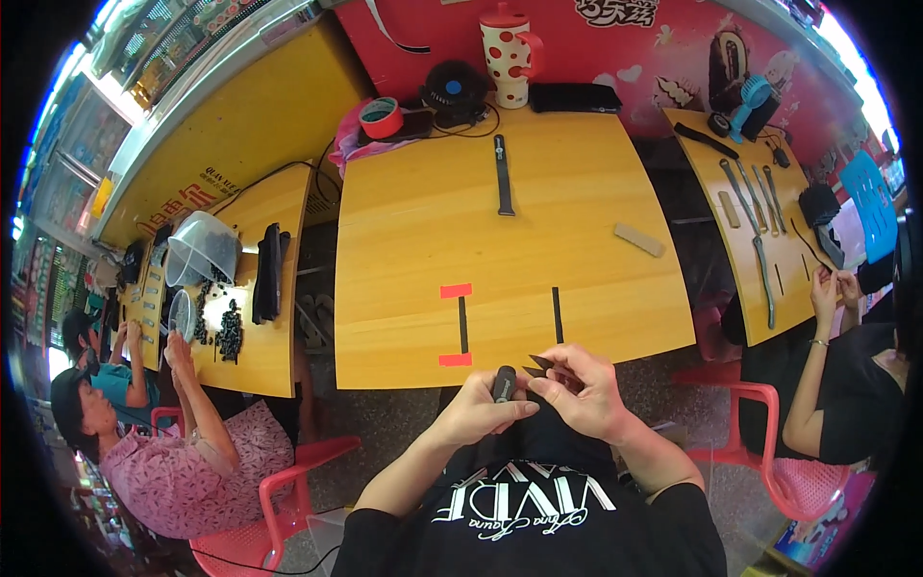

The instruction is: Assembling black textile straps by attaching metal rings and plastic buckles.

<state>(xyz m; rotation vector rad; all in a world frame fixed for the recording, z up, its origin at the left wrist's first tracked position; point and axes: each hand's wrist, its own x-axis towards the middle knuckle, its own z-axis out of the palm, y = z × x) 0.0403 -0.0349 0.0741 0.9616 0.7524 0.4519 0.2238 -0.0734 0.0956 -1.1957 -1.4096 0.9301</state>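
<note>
Just off the table's front edge, my left hand (pixel 478 406) is closed around a black strap (pixel 504 384) with a rounded end. Most of it is hidden by my fingers. Close beside it, my right hand (pixel 585 389) grips a dark tool with two pointed blades (pixel 538 366), which look like small snips; their tips point toward the strap. On the wooden table (pixel 404 240) before me, a thin black strip (pixel 463 325) runs between two red tape pieces. Another thin black strip (pixel 557 315) lies to its right. Farther back lies a similar black strap (pixel 503 178).
A beige block (pixel 639 239) lies at the table's right. Along the back stand a spotted tumbler (pixel 506 60), a black fan (pixel 454 88), a tape roll (pixel 381 117) and a black case (pixel 575 97). People work at side tables left and right; red chairs (pixel 735 413) flank me.
</note>
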